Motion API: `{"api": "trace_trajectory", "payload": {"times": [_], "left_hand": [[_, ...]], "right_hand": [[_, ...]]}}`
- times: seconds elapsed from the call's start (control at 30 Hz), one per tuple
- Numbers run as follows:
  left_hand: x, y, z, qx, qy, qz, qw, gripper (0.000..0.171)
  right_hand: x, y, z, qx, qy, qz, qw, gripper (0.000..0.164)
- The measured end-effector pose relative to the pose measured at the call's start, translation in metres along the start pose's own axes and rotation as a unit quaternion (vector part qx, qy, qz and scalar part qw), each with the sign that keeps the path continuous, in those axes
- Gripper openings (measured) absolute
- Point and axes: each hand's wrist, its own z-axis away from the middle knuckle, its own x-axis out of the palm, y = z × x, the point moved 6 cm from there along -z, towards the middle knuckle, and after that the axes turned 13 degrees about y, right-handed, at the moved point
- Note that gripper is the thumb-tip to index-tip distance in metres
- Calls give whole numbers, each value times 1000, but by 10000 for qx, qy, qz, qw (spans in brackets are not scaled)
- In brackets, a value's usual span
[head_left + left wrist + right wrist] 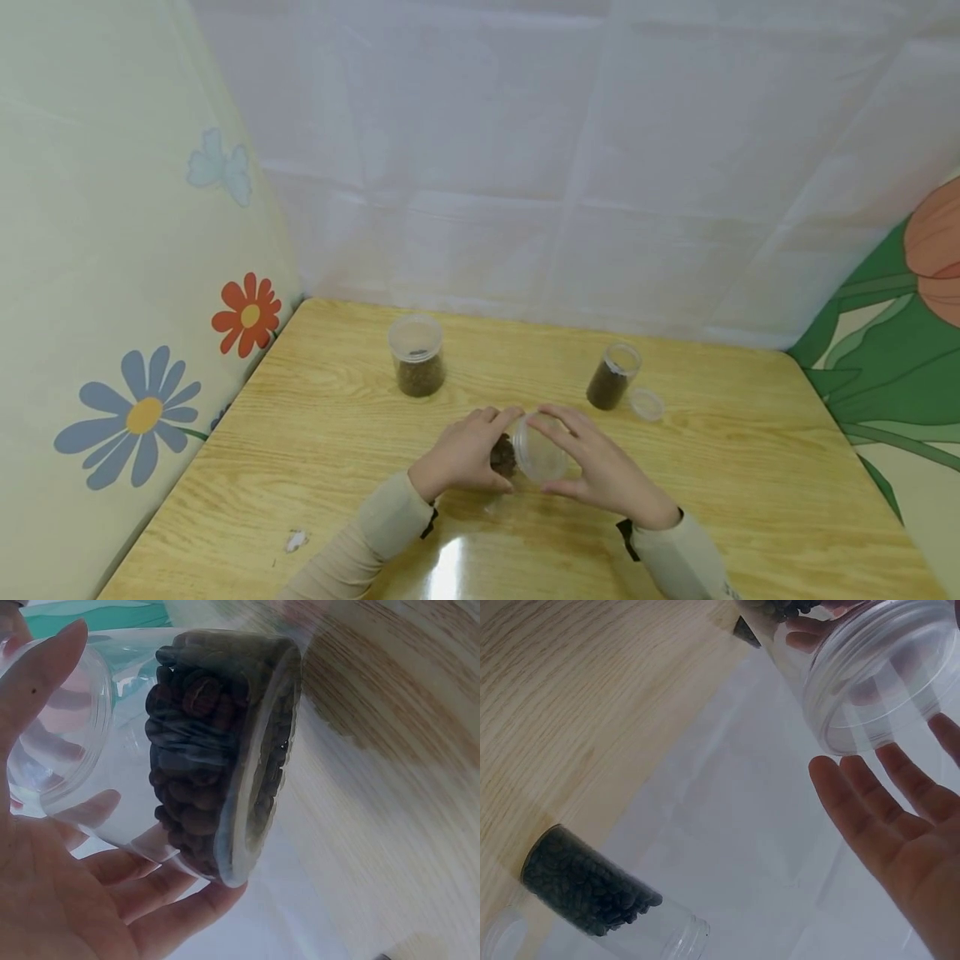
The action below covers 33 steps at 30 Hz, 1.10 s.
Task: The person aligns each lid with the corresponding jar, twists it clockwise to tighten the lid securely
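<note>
My left hand (468,450) grips a clear jar (187,750) around its side. Dark brown, round, bean-like pieces (199,765) fill its base end. The jar lies tipped on its side, its clear screw-top end pointing right. Thumb and fingers of my right hand (600,462) span that clear end, with the fingertips at its rim (855,742) in the right wrist view. Whether a clear lid sits on this end, I cannot tell.
A wide clear jar (417,358), partly full of brown bits, stands at the back left. Further right is a narrower open jar (611,379) of dark beans, with a clear lid (647,404) beside it. A small white scrap (296,540) lies front left.
</note>
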Motion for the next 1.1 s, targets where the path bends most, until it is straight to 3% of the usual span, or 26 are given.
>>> {"api": "trace_trajectory", "payload": {"times": [0.83, 1.1], "left_hand": [[3, -1, -2, 3, -52, -18, 10000, 99], [2, -1, -3, -17, -65, -40, 10000, 98]], "right_hand": [[-1, 4, 3, -104, -65, -157, 9998, 89], [1, 8, 2, 610, -136, 9, 9980, 80]]}}
